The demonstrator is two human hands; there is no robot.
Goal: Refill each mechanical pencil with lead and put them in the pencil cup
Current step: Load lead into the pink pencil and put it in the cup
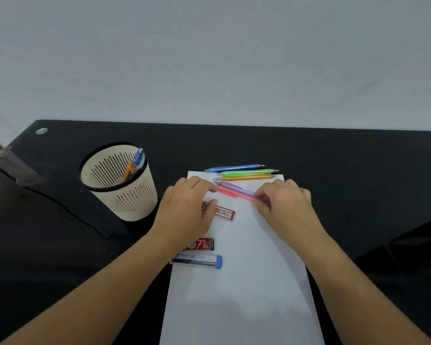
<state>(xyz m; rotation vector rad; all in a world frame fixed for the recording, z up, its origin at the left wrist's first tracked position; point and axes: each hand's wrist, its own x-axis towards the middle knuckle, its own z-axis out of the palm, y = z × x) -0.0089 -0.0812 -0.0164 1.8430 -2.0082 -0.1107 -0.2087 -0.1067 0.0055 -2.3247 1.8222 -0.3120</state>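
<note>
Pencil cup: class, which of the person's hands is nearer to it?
Left. The left hand sits just right of the pencil cup; the right hand lies farther right, pinching a purple pencil.

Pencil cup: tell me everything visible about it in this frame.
The pencil cup is a cream, plastic-looking tapered basket with vertical slots and a black rim. It stands upright on the black table, left of the white paper. A blue pencil and an orange pencil lean inside against its right rim. Nothing else touches it.

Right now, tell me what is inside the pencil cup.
Two pencils lean inside the pencil cup: a blue pencil and an orange pencil. Their lower ends and the cup's floor are hidden by its near wall.
</note>
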